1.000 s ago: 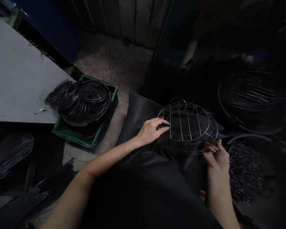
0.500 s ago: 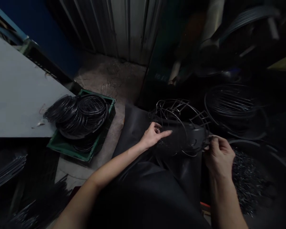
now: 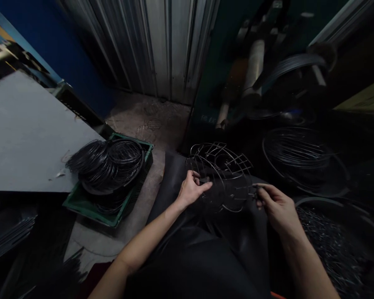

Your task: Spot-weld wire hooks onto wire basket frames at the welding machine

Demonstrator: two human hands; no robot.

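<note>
Over the lap at twelve o'clock the domed wire cage [image 3: 221, 174] is tipped on edge, with the left hand [image 3: 191, 189] pinching its nine o'clock rim and the right hand [image 3: 276, 205] closed on the three o'clock rim; this looks like the turning step, and carrying on calls for walking both grips along the rim.

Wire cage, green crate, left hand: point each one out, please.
wire cage [image 3: 225, 161], head view, upper grid wires.
green crate [image 3: 93, 214], head view, near rim.
left hand [image 3: 190, 191], head view, back of the hand.
</note>
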